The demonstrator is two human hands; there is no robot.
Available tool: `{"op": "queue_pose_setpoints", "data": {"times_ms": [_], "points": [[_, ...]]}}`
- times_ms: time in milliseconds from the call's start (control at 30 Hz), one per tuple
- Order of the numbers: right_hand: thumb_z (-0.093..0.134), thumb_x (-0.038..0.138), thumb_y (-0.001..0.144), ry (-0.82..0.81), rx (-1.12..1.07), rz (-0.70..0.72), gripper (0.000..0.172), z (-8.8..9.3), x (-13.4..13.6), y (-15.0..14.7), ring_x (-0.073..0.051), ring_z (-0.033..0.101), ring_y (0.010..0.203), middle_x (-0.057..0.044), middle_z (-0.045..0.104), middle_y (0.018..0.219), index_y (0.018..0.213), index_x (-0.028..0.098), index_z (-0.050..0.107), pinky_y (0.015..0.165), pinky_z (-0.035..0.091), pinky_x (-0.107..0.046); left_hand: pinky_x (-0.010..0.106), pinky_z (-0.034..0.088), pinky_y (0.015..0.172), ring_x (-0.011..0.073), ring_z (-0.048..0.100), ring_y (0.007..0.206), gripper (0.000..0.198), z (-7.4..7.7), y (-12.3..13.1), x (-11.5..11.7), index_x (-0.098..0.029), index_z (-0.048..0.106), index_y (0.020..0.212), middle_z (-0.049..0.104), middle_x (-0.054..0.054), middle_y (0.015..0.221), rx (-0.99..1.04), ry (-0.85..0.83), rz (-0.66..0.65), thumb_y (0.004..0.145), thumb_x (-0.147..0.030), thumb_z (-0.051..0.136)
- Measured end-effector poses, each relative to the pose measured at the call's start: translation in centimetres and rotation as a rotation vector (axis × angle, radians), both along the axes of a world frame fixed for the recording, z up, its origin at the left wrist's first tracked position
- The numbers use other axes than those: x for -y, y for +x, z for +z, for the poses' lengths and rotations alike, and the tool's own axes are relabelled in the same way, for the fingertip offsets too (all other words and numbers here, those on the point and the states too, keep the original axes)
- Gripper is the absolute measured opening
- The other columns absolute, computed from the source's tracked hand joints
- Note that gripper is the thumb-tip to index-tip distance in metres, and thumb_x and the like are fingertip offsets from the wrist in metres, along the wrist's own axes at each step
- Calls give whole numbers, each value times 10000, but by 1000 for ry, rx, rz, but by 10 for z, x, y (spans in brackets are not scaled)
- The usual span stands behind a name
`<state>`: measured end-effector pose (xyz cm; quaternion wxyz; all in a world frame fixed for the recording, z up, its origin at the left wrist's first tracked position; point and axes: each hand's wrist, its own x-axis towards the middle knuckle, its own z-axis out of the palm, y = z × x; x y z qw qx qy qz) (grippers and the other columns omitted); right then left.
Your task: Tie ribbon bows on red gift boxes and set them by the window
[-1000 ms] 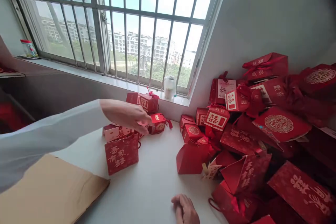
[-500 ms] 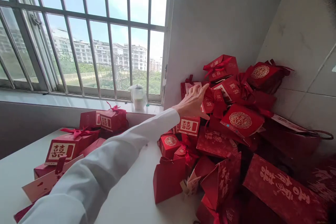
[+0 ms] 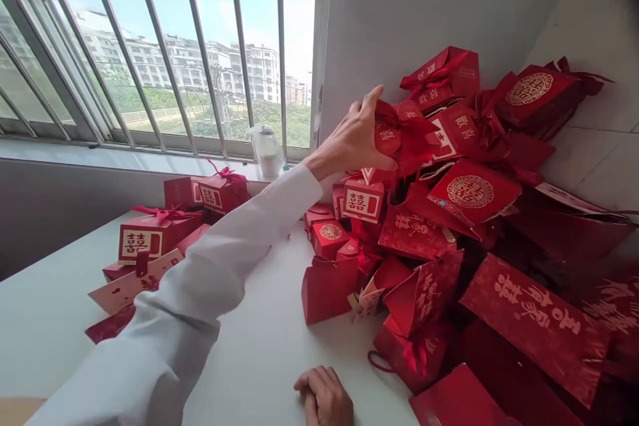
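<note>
My left hand (image 3: 352, 136) reaches out to the pile, fingers above and thumb below, closed around a red gift box (image 3: 388, 138) with a red ribbon bow. The palm side and part of this box are hidden by the hand. Below it a small red box (image 3: 363, 201) with a cream double-happiness label stands in the pile. My right hand (image 3: 327, 396) rests on the white table (image 3: 264, 339) near the bottom edge, its fingers curled in with nothing visible in them.
Red boxes and bags (image 3: 539, 319) are heaped on the right against the wall. A smaller group of red boxes (image 3: 160, 233) stands at left, with a pink card (image 3: 134, 283). On the sill of the barred window is a covered pale container (image 3: 268, 152).
My left hand has closed on the ribboned gift box, which has shifted up and left from its place in the pile. My right hand has come into view at the bottom.
</note>
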<state>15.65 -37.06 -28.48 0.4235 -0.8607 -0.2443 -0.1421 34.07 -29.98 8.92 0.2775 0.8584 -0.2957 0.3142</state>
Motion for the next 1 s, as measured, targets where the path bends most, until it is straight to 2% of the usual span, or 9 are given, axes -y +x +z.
{"op": "queue_pose_setpoints", "data": {"times_ms": [100, 167, 233, 300, 400, 500, 600, 767, 1000], "points": [[395, -6, 731, 52, -106, 53, 311, 14, 3, -6, -165, 574, 706, 6, 634, 730, 772, 224, 600, 638, 395, -243, 466, 361, 1052, 345, 439, 1225, 1159, -5, -70, -47, -148, 169, 1460, 467, 136, 1313, -151, -10, 59, 516, -324, 818], [386, 33, 757, 139, -198, 42, 293, 23, 6, -9, -170, 571, 714, -5, 634, 731, 768, 216, 615, 658, 400, -253, 453, 432, 998, 321, 501, 1172, 1190, -25, -122, -75, -225, 100, 1479, 564, 72, 1188, -289, -50, 59, 534, -314, 817], [415, 94, 772, 282, -329, 45, 245, 31, 10, -9, -171, 571, 698, -7, 632, 708, 736, 209, 628, 658, 408, -257, 443, 486, 945, 313, 524, 1157, 1187, -57, -172, -96, -292, 15, 1484, 610, 37, 1092, -456, -96, 117, 589, -280, 794], [474, 179, 779, 416, -454, 31, 169, 35, 15, -8, -159, 553, 623, -8, 632, 682, 723, 197, 633, 595, 414, -252, 424, 513, 920, 312, 541, 1136, 1182, -97, -210, -107, -307, 23, 1483, 574, 55, 1170, -576, -178, 162, 581, -214, 782], [500, 277, 800, 518, -548, -18, 158, 34, 23, -3, -135, 509, 539, -18, 635, 711, 813, 186, 628, 510, 412, -244, 414, 501, 949, 295, 513, 1170, 1190, -157, -241, -113, -287, -9, 1485, 523, 85, 1248, -796, -290, 74, 587, -148, 758], [540, 348, 795, 619, -586, -70, 175, 28, 29, 3, -168, 577, 682, -58, 653, 816, 859, 201, 610, 561, 463, -257, 434, 462, 996, 288, 485, 1203, 1205, -203, -241, -116, -283, 7, 1489, 444, 104, 1334, -955, -378, -103, 569, -153, 774], [571, 395, 778, 658, -567, -121, 218, 28, 37, 6, -171, 579, 691, -66, 651, 821, 864, 197, 605, 558, 469, -265, 452, 416, 1030, 329, 334, 1336, 1162, -228, -226, -119, -313, 64, 1486, 242, 121, 1492, -1037, -399, -246, 586, -184, 789], [586, 410, 801, 619, -462, -187, 236, 50, 51, -4, -174, 573, 785, -52, 631, 864, 900, 199, 621, 646, 473, -275, 479, 243, 1128, 315, 115, 1433, 1145, -243, -204, -129, -358, 99, 1476, 47, 74, 1570, -1106, -448, -408, 600, -239, 826], [567, 329, 850, 310, -247, -10, 133, 96, 38, -3, -172, 582, 856, -35, 627, 949, 877, 225, 646, 759, 460, -296, 451, 238, 1140, 300, 288, 1385, 958, -254, -188, -135, -295, 299, 1444, 318, 116, 1502, -1178, -639, -465, 641, -231, 818]]}}
